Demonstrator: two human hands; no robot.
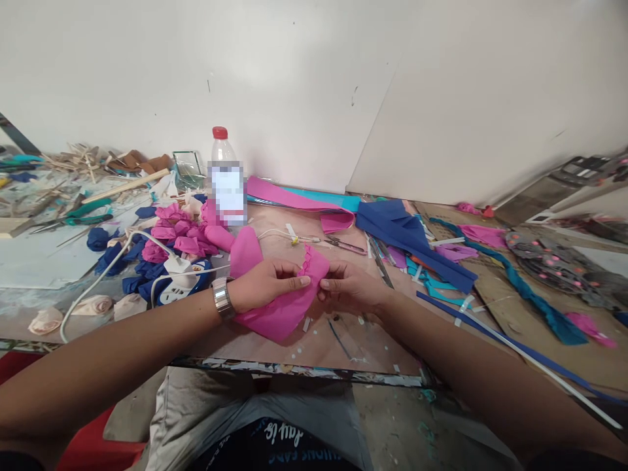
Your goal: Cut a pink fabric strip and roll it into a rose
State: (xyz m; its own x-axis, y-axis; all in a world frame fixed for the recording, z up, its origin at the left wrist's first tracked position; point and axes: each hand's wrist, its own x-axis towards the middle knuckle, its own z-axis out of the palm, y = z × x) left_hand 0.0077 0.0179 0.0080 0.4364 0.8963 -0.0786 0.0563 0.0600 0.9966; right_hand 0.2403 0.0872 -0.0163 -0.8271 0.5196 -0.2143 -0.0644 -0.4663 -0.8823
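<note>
A bright pink strip of fabric or crepe-like material (279, 317) hangs between my hands over the table, its upper edge gathered into small ruffles. My left hand (275, 284), with a metal watch at the wrist, pinches the strip near the ruffled edge between thumb and fingers. On the other side, my right hand (346, 286) grips the strip's right edge with thumb and fingertips. The loose part of the strip drapes below and behind my left hand. Just beyond lie a pair of scissors (346, 245) and a thin white cord.
Pink rolled flowers (181, 229), dark blue ones and cream ones (93, 306) lie at left by a power strip (184, 284). A red-capped bottle (223, 150) stands behind. Green-handled pliers (91, 212) are far left; blue strips (412, 242) lie at right, against a white wall.
</note>
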